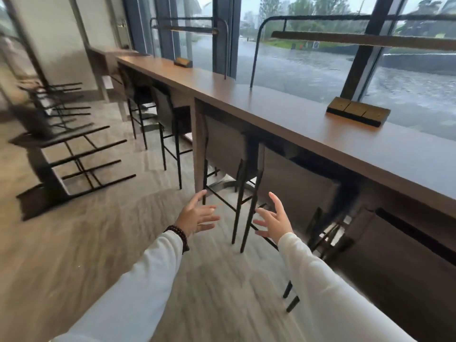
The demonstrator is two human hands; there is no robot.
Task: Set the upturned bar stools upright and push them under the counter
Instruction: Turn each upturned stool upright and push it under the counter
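Wide open floor [103, 255] between the tipped stools [47, 174] on the left and the counter [283, 119]; upright stools [222, 141] pack the space beneath its near edge, legs barring passage.

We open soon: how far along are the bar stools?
Done: at least four upright stools stand tucked under the counter. In hand: nothing; the left hand and right hand are open, empty. Left: at least two overturned stools lie on the floor, away from the counter.
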